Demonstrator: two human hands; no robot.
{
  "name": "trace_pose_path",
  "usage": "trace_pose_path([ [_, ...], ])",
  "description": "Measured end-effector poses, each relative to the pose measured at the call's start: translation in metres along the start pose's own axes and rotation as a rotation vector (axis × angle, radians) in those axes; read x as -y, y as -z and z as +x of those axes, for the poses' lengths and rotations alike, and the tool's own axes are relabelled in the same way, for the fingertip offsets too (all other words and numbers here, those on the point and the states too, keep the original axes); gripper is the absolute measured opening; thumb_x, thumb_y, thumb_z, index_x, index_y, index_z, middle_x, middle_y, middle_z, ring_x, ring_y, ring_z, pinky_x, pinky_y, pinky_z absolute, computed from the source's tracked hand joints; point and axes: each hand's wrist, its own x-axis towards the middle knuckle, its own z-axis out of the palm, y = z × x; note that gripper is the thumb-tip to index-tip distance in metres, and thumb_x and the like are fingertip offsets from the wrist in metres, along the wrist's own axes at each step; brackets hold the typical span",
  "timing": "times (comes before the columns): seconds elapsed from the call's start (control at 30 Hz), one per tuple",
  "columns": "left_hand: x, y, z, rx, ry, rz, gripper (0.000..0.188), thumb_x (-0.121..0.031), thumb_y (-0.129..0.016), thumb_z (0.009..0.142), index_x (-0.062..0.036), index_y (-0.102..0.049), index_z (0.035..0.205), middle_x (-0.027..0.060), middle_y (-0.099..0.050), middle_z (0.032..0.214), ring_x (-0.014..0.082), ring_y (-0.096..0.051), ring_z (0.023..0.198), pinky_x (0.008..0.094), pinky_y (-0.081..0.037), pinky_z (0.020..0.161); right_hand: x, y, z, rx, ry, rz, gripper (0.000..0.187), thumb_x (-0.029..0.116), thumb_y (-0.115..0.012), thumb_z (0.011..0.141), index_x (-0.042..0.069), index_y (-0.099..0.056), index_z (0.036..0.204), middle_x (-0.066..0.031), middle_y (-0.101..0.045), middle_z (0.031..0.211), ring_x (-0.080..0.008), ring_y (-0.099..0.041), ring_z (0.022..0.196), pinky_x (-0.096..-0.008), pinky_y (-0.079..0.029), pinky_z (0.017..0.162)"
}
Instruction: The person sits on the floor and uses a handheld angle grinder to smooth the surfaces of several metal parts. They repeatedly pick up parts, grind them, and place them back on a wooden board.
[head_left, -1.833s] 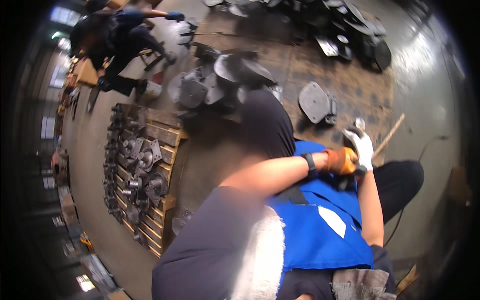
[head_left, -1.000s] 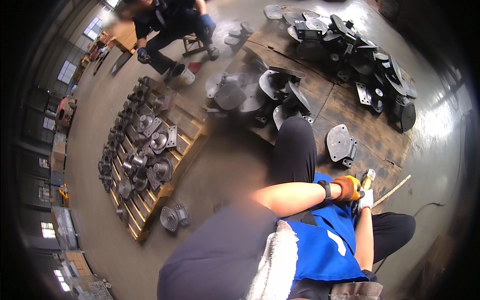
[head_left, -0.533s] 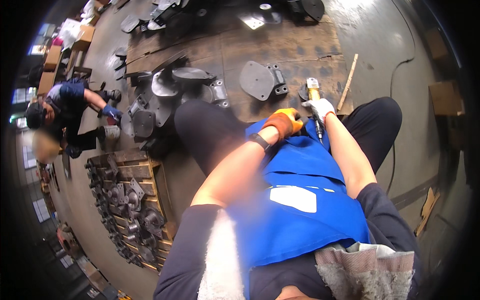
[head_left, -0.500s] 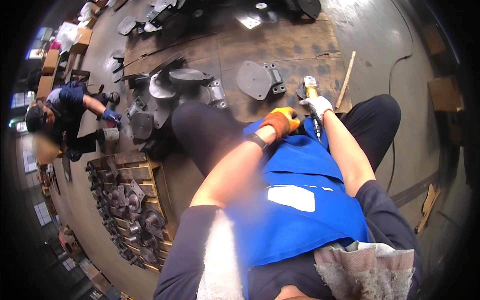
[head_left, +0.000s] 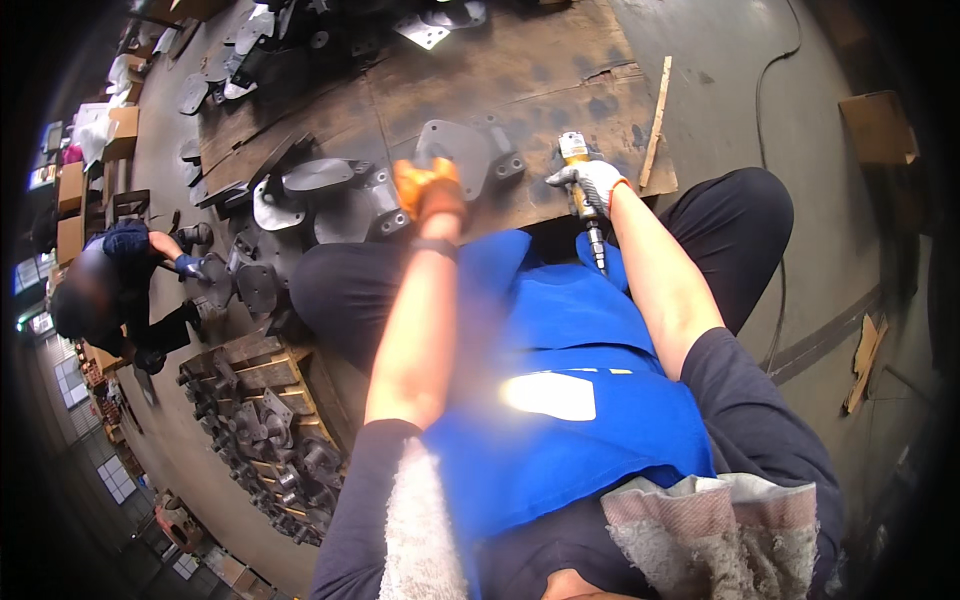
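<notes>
My left hand (head_left: 430, 190), in an orange glove, is at the left edge of a grey metal plate (head_left: 464, 152) with a holed bracket along its right side. Its fingers are closed at that edge; hand and plate are a little blurred. In a white glove, my right hand (head_left: 600, 186) is wrapped round a yellow air grinder (head_left: 574, 146) to the right of the plate. The grinder's dark hose fitting (head_left: 597, 240) points back toward my blue apron.
The wooden board (head_left: 540, 62) carries more metal brackets (head_left: 345, 195) to the left and at the far edge. A wood strip (head_left: 657, 125) lies along its right edge. On the left, a co-worker (head_left: 100, 270) crouches by stacked plates, beyond a pallet of metal parts (head_left: 265, 425).
My left hand has gone from my lap out to the plate's left edge. The right hand still holds the grinder. The view has shifted, and the co-worker's hand now is at a plate.
</notes>
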Motion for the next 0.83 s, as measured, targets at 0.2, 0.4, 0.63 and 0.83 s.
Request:
trace_pose_path([
  [0.2,0.052,-0.061,0.113,0.297,0.185,0.269,0.056,-0.050,-0.050,0.091,-0.0022,-0.062,0.116,0.0209,-0.064,0.121,0.0354,-0.061,0.114,0.0408,-0.048,0.095,0.011,-0.008,-0.026,-0.057,0.043,-0.066,0.022,0.018,-0.081,0.071,0.007,-0.064,0.077,-0.0048,-0.059,0.065,-0.0174,-0.055,0.049,-0.0300,-0.046,0.046],
  [0.4,0.041,-0.079,0.088,0.099,0.377,-0.061,0.058,-0.053,-0.052,0.091,-0.0030,-0.064,0.117,0.0197,-0.065,0.119,0.0363,-0.062,0.112,0.0421,-0.047,0.094,0.020,0.018,-0.049,-0.082,0.065,0.017,0.020,0.015,-0.079,0.071,0.005,-0.062,0.076,-0.0065,-0.057,0.059,-0.0173,-0.055,0.046,-0.0294,-0.044,0.044],
  [0.63,0.020,-0.070,0.072,-0.043,0.401,0.033,0.055,-0.053,-0.055,0.090,-0.0017,-0.067,0.106,0.0206,-0.070,0.104,0.0386,-0.067,0.098,0.0434,-0.052,0.084,0.012,0.027,-0.034,-0.130,0.010,0.040,0.024,0.018,-0.082,0.071,0.005,-0.061,0.077,-0.0057,-0.057,0.059,-0.0180,-0.055,0.045,-0.0296,-0.044,0.044],
  [0.83,0.033,-0.071,0.113,0.174,0.286,0.295,0.060,-0.057,-0.064,0.082,-0.0046,-0.069,0.111,0.0204,-0.070,0.108,0.0374,-0.066,0.107,0.0467,-0.052,0.090,-0.009,0.041,-0.011,-0.025,0.011,-0.116,0.034,0.029,-0.072,0.081,0.016,-0.074,0.112,-0.0138,-0.069,0.105,-0.0186,-0.061,0.068,-0.0324,-0.052,0.059],
])
